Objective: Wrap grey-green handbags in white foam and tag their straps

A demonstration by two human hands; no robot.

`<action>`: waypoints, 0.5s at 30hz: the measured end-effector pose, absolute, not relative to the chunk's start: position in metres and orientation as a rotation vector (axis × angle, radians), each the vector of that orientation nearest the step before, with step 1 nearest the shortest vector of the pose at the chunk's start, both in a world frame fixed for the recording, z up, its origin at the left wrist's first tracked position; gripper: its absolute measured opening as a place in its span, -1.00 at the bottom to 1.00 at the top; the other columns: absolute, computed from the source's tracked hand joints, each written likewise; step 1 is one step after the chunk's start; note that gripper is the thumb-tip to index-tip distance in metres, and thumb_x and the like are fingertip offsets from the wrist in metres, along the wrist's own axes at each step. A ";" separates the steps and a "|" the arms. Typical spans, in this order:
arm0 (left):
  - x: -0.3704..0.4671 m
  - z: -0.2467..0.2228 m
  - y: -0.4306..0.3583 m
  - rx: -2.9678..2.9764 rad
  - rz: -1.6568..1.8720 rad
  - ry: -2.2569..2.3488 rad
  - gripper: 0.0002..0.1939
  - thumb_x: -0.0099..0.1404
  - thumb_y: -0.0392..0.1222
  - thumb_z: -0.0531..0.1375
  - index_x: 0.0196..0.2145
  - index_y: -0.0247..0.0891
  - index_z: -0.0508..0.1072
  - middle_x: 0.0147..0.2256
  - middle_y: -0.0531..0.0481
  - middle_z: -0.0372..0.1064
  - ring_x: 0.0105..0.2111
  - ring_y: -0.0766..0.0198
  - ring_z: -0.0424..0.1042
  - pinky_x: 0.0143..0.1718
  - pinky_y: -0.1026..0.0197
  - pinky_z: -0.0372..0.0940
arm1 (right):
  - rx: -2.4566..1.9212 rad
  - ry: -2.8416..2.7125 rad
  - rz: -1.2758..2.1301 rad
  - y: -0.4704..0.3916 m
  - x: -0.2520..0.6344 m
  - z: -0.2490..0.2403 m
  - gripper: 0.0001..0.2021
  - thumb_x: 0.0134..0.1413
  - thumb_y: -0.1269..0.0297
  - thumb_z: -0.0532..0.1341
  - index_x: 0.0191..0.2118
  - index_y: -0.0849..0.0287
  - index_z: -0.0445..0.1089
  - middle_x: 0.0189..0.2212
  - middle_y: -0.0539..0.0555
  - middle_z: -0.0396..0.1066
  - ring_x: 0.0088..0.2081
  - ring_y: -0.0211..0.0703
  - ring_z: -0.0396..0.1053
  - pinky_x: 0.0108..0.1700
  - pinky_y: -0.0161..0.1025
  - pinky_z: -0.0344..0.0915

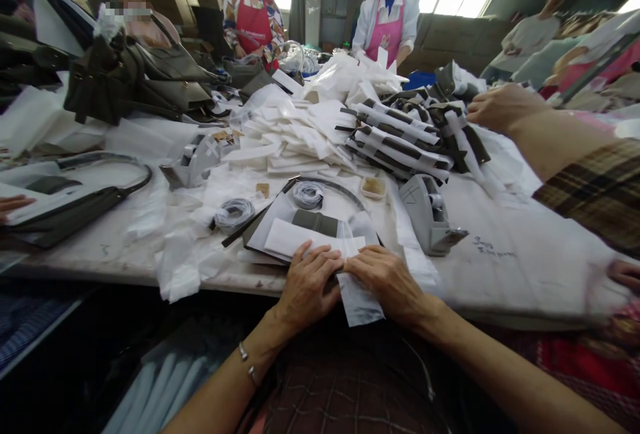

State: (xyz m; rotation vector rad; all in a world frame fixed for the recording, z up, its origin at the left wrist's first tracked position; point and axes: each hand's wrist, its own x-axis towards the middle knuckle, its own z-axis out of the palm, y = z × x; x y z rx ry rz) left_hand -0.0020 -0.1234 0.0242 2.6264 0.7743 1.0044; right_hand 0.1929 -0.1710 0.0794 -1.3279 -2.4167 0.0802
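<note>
An olive-dark handbag (pixel 253 234) lies at the table edge in front of me, its looped handle (pixel 345 189) wrapped and pointing away. Across its near side rests a folded white padding sheet (pixel 285 237). The fingers of my left hand (pixel 310 281) are curled over the sheet's near edge, with the thumb underneath. My right hand (pixel 385 281) is close beside it, fingers bent onto the sheet's right end. Between both hands a translucent white strip (pixel 360 301) hangs down over the table edge. The fingertips' exact grip on the strip is partly hidden.
Grey tape dispensers stand to the right (pixel 427 214) and left (pixel 193 161). Beyond lie heaped white sheets (pixel 300 127) and wrapped dark straps (pixel 400 141). Coiled straps (pixel 234 213) and a small dish (pixel 373 187) sit near the bag. A co-worker's arm (pixel 535 127) reaches in from the right.
</note>
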 end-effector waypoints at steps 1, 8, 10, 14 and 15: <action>0.000 0.027 -0.124 2.601 1.010 0.799 -0.74 0.28 -0.18 0.22 -0.06 -0.18 0.43 -0.03 -0.05 0.49 0.09 0.08 0.38 0.27 -0.13 0.01 | -1.391 -2.451 0.117 -0.166 0.194 0.083 -0.82 0.26 0.51 0.12 -0.31 0.17 0.43 -0.39 0.06 0.51 -0.32 -0.14 0.44 -0.11 -0.19 0.29; 0.023 0.023 -0.123 2.487 1.193 1.116 -0.87 0.39 -0.20 0.14 -0.35 -0.20 0.39 -0.33 0.01 0.47 -0.21 0.16 0.46 0.13 -0.07 0.15 | -1.690 -2.340 0.341 -0.126 0.204 0.092 -0.84 0.18 0.30 0.28 -0.44 0.14 0.47 -0.42 0.02 0.45 -0.35 -0.16 0.39 -0.31 -0.29 0.21; 0.028 0.022 -0.122 2.498 1.211 1.147 -0.84 0.37 -0.26 0.13 -0.40 -0.20 0.35 -0.40 0.04 0.43 -0.26 0.19 0.44 0.10 -0.05 0.16 | -1.738 -2.255 0.439 -0.116 0.207 0.086 -0.80 0.16 0.31 0.30 -0.49 0.14 0.46 -0.44 -0.01 0.42 -0.37 -0.20 0.38 -0.33 -0.31 0.19; 0.030 0.023 -0.121 2.544 1.202 1.204 -0.85 0.35 -0.32 0.11 -0.41 -0.21 0.32 -0.45 0.07 0.37 -0.35 0.23 0.40 0.08 -0.03 0.17 | -1.722 -2.154 0.586 -0.103 0.212 0.073 -0.84 0.16 0.36 0.30 -0.46 0.14 0.50 -0.43 -0.02 0.41 -0.35 -0.23 0.38 -0.28 -0.32 0.20; 0.029 0.024 -0.121 2.569 1.182 1.204 -0.89 0.36 -0.33 0.10 -0.34 -0.21 0.35 -0.43 0.06 0.38 -0.34 0.22 0.40 0.08 -0.04 0.17 | -1.731 -2.122 0.606 -0.101 0.212 0.070 -0.87 0.14 0.36 0.30 -0.43 0.13 0.52 -0.42 -0.02 0.42 -0.35 -0.22 0.38 -0.28 -0.32 0.21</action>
